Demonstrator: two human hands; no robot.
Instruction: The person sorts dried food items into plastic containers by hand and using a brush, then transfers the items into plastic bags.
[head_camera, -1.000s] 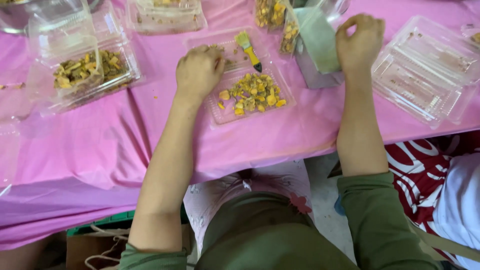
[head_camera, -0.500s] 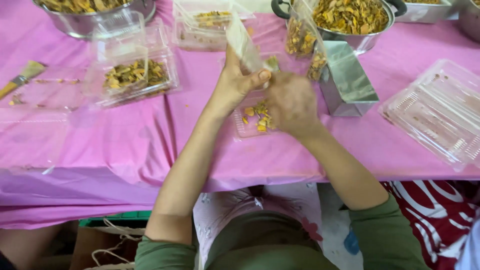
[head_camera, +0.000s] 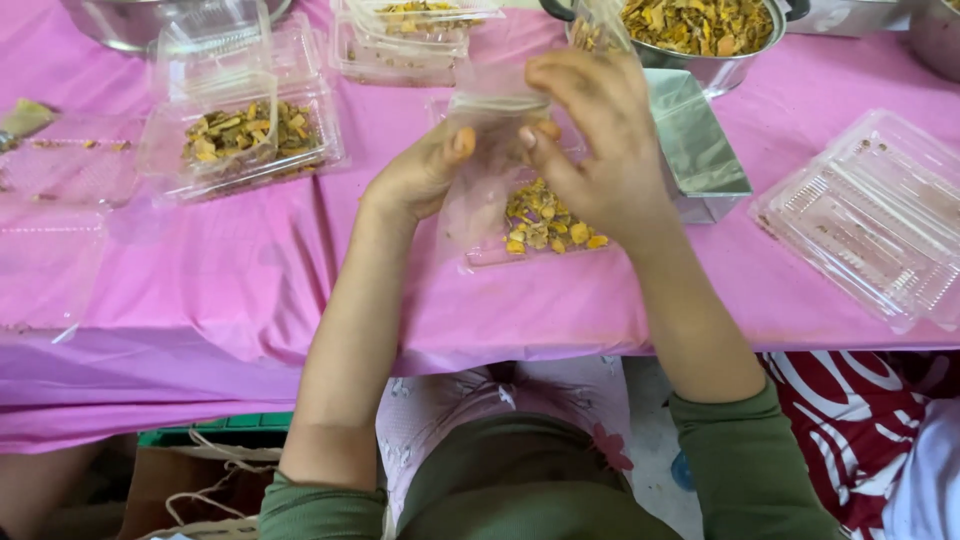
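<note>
A table covered in a pink plastic cloth (head_camera: 250, 290) runs across the whole scene, its near edge hanging down in folds. On the far left lies an open clear clamshell box (head_camera: 240, 140) filled with chopped yellow-green pieces; further left sit flat, clear trays (head_camera: 60, 170), nearly see-through against the cloth. In the middle lies a clear tray of yellow chopped pieces (head_camera: 545, 225). Just right of it stands a shiny metal scoop-like container (head_camera: 695, 150). On the far side rests a steel bowl (head_camera: 715, 40) heaped with yellow-brown pieces, and another filled clamshell (head_camera: 410, 30). At the right lies an empty clamshell box (head_camera: 870, 215).
</note>
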